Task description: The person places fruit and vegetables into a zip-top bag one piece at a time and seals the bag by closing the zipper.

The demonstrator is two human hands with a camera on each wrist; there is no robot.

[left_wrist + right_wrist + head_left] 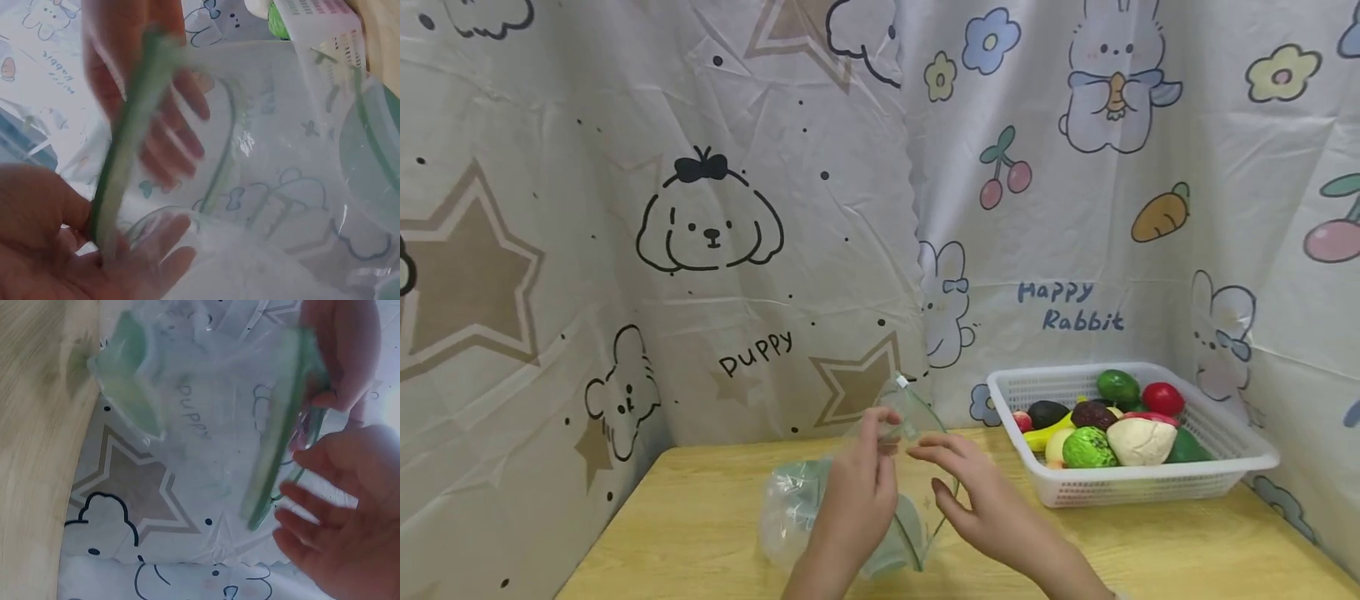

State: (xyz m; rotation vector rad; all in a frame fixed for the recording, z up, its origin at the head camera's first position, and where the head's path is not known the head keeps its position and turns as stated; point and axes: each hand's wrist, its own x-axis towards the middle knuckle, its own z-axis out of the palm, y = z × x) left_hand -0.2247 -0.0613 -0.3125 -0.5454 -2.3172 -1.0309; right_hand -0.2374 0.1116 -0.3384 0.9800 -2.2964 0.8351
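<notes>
A clear plastic bag (275,125) with a green zip edge and pale green patches stands open-mouthed between both hands. In the head view, a white slider (902,381) sits at the top of its rim. My left hand (861,483) pinches the green edge between thumb and fingers, as the left wrist view shows. Fingers spread and slightly bent, my right hand (981,500) is beside the mouth; in the right wrist view its fingertips (289,490) are close to the rim. Crinkled clear plastic (786,512) lies left of my left forearm; whether it is the same bag, I cannot tell.
A white plastic basket (1150,487) of fruit and vegetables stands at the table's back right, with a green cabbage-like ball (1088,448) and a pale lumpy piece (1141,441) in front. Printed cloth (850,250) hangs behind the wooden table (692,517).
</notes>
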